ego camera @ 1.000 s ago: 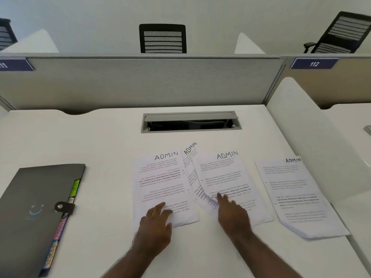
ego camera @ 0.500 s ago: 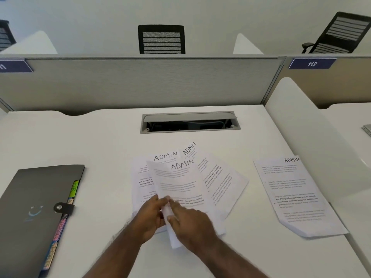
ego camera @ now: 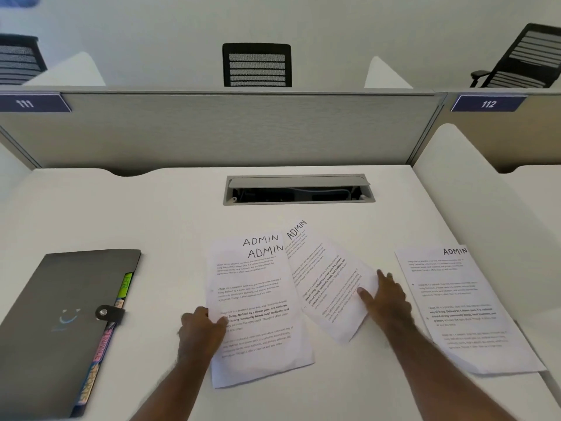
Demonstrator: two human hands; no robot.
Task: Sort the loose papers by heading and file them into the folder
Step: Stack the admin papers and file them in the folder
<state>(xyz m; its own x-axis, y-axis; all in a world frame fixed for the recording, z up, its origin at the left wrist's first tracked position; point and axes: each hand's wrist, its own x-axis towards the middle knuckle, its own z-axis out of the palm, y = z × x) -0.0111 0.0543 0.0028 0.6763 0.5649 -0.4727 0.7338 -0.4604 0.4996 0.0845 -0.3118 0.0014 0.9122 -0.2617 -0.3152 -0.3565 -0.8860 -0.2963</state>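
while two admin sheets [ego camera: 258, 302] already lie squared one on the other at the desk's near middle, both handwritten headings showing at the top, a third admin sheet [ego camera: 329, 287] lies tilted and fanned out to their right, its left edge tucked under or against them. the left hand [ego camera: 202, 329] pins the pair at its left edge, fingers curled and thumb pressed on the paper, gripping nothing. the right hand [ego camera: 387, 297] lies flat and spread on the tilted sheet's right edge, also holding nothing. a fourth admin sheet [ego camera: 464, 305] rests well apart to the right, untouched. the grey folder [ego camera: 63, 323] lies snapped shut near the desk's left edge, coloured tabs poking out along its right side.

the step in hand looks like gathering the same-headed pages. to do it well, i would keep the left hand still as an anchor, sweep the tilted sheet leftward while turning it square, and check that the headings line up before reaching for the far one; pushing too fast may buckle the paper.

half a second ago both hands met at the pile's lower edge with the top sheet crooked; now that sheet sits aligned and the right hand has moved out to the right.
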